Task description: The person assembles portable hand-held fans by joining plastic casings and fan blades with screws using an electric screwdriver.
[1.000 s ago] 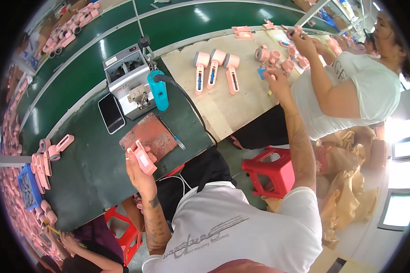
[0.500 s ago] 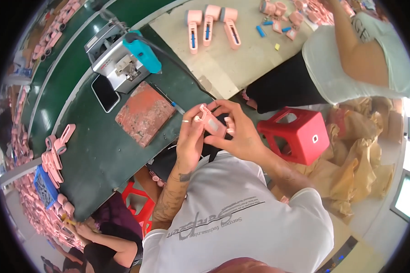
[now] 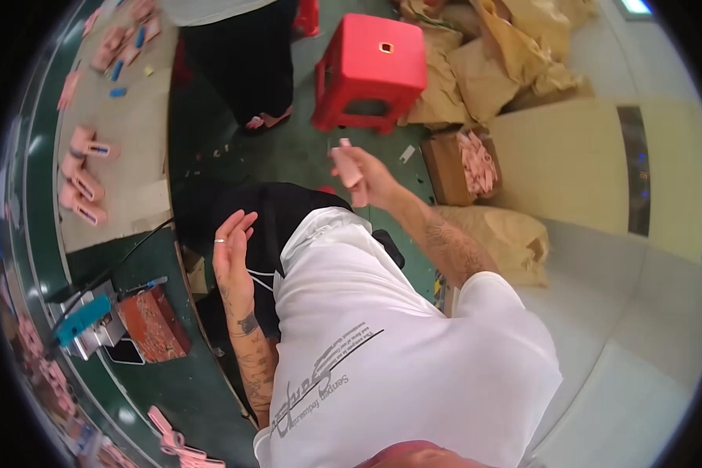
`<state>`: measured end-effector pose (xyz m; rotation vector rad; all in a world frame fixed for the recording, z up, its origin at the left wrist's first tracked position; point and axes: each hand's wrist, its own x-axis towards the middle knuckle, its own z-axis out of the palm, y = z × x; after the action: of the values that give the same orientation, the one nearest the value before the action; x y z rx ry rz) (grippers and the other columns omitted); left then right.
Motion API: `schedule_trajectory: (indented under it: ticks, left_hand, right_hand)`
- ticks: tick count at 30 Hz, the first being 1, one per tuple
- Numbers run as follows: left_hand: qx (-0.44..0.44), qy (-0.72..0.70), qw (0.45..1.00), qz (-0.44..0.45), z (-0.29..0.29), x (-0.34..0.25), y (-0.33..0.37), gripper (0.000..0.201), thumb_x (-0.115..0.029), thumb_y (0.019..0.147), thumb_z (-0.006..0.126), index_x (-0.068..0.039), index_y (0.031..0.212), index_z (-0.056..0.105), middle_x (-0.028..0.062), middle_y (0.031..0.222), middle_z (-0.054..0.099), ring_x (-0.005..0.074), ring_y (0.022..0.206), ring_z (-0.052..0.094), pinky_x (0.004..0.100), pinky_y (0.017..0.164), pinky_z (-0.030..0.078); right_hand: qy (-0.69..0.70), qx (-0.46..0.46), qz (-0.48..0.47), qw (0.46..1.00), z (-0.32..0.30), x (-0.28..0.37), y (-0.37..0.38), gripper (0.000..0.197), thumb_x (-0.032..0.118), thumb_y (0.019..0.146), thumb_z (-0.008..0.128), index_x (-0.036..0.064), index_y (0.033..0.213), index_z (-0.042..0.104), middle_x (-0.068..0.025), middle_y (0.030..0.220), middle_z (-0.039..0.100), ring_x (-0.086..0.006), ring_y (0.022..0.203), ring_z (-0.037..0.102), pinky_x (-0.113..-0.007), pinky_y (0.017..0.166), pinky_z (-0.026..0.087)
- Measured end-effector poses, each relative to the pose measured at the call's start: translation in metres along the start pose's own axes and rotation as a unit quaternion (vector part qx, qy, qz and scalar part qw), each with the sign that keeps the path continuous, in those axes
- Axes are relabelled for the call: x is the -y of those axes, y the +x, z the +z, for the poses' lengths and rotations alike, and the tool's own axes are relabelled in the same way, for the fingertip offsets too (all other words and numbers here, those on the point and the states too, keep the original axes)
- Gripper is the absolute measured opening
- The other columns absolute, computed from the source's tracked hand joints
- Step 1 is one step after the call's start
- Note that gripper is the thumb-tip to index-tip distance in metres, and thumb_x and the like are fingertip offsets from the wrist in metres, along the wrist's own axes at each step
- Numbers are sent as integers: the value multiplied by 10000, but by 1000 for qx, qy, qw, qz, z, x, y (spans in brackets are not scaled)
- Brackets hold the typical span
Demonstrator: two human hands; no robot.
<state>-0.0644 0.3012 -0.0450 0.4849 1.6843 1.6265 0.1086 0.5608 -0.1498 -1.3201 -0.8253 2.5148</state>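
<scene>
My right hand (image 3: pixel 378 183) is closed around a pink plastic part (image 3: pixel 348 167), held out over the floor in front of the red stool. The fingers hide some of the part, so its full shape does not show. My left hand (image 3: pixel 234 253), with a ring on one finger, is raised near my lap beside the bench edge. Its fingers are loosely bent and apart, and nothing is in them.
A red stool (image 3: pixel 378 62) stands ahead, near a person in black trousers (image 3: pixel 238 62). Brown paper sacks (image 3: pixel 483 74) and a carton (image 3: pixel 444 175) of pink parts lie right. Left, the green bench (image 3: pixel 160 398) bears a reddish block (image 3: pixel 154 324) and a teal-topped device (image 3: pixel 86 320).
My view has swung right, from the bench toward the stool and carton. My hands have parted: the left has let go, and the right has carried the pink part away from the bench.
</scene>
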Motion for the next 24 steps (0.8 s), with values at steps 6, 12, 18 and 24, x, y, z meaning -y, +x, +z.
schedule_trajectory:
  ticks: [6, 12, 18, 24]
  left_hand:
    - [77, 34, 996, -27, 14, 3, 5, 377, -254, 1069, 503, 26, 1310, 579, 157, 1235, 674, 213, 1190, 612, 347, 1067, 431]
    - [46, 21, 998, -25, 19, 6, -3, 354, -246, 1072, 503, 24, 1278, 603, 149, 1204, 686, 202, 1148, 630, 339, 1054, 448]
    - [70, 12, 996, -50, 33, 15, 6, 313, -196, 1073, 491, 32, 1254, 607, 139, 1177, 695, 191, 1125, 636, 328, 1045, 462]
    - [42, 2, 998, -49, 23, 14, -4, 267, -138, 1069, 511, 27, 1253, 611, 132, 1154, 700, 180, 1102, 652, 309, 1028, 484]
  right_hand:
    - [52, -124, -343, 930, -312, 37, -43, 460, 580, 968, 539, 140, 839, 567, -39, 725, 607, -157, 511, 524, -306, 406, 418]
    - [101, -312, -221, 919, -402, 48, -49, 268, 256, 934, 515, 40, 1086, 557, -158, 961, 680, -199, 702, 595, -307, 512, 481]
    - [209, -199, -176, 941, -299, 11, -23, 310, 79, 917, 518, 48, 1224, 545, -213, 1199, 663, -270, 923, 691, -329, 735, 601]
    - [-28, -38, -153, 987, -115, 33, -9, 302, 29, 917, 502, -15, 1211, 554, -198, 1199, 679, -218, 855, 675, -303, 721, 552]
